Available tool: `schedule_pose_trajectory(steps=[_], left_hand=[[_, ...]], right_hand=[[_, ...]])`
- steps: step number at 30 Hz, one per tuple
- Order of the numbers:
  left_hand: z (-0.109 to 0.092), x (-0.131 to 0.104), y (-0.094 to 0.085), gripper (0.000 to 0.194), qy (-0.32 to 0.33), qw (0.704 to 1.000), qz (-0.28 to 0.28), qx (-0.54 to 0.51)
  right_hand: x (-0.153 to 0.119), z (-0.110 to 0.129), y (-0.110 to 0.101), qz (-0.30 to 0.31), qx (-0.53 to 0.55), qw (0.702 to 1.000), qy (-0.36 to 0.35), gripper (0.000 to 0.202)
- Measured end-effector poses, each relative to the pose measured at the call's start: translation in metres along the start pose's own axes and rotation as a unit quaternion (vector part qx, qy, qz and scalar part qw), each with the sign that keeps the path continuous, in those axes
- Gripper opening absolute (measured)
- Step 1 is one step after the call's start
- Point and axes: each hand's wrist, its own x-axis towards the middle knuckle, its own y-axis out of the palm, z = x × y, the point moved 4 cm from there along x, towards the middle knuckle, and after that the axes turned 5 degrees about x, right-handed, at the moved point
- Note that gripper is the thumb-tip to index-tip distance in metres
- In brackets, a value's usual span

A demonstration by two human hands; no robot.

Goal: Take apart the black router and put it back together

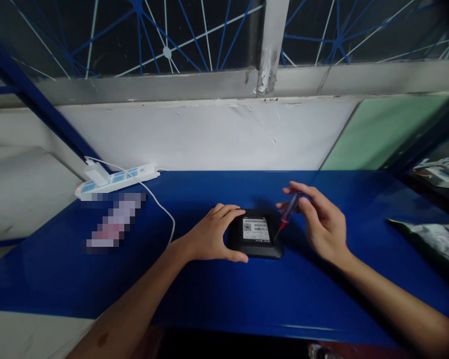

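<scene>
"How were the hands?"
"Apart: the left hand [211,232] clasped a flat black plastic box [257,246] with a white label [256,229]; the right hand [325,225] held a slim, violet-handled screwdriver [292,206], its tip by the box's near right corner."
"And the step?"
"Screwdriver work there, I judged, calling for a steady box."
"Lying where?"
"Flat on the glossy blue tabletop [217,294]."

The left hand [209,233] arches palm-down, spread wide, while the right hand [325,224] curls in a pinch.
</scene>
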Motion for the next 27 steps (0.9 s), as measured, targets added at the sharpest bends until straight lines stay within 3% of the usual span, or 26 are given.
schedule_pose_trajectory(steps=[4,7,15,27], left_hand=[[0.0009,-0.0001,0.0006,0.103,0.004,1.0,0.001,-0.005],[0.0004,-0.0004,0.0,0.102,0.005,1.0,-0.001,-0.01],[-0.001,-0.0002,-0.0013,0.103,-0.001,1.0,-0.001,-0.018],[-0.0038,0.0002,-0.0029,0.104,-0.007,1.0,0.001,-0.018]], right_hand=[[0.0008,-0.001,-0.0008,-0.028,-0.005,1.0,-0.011,0.035],[0.0015,-0.0018,-0.0023,-0.043,-0.033,0.998,-0.033,0.027],[-0.0004,-0.0031,-0.0014,-0.014,-0.002,1.0,-0.006,0.024],[-0.0033,0.0011,-0.0009,-0.028,0.01,1.0,0.01,0.032]])
